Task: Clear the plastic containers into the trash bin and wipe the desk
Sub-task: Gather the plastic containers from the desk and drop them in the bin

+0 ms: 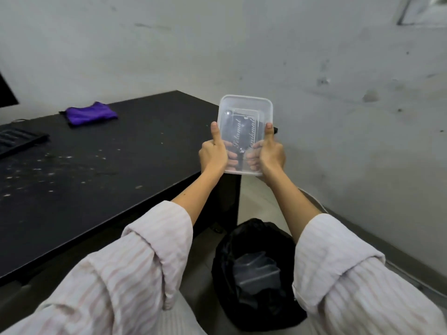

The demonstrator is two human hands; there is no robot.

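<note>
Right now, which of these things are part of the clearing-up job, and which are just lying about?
Part of the job:
- clear plastic container, gripped by the left hand and right hand
- trash bin with its black liner
- purple cloth
- crumb-strewn black desk

Just lying about:
- black keyboard at the desk's left edge

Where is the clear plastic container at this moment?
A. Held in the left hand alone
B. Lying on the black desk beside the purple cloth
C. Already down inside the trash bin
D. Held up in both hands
D: the left hand and right hand both grip the clear plastic container by its sides, thumbs up along its edges.
</note>
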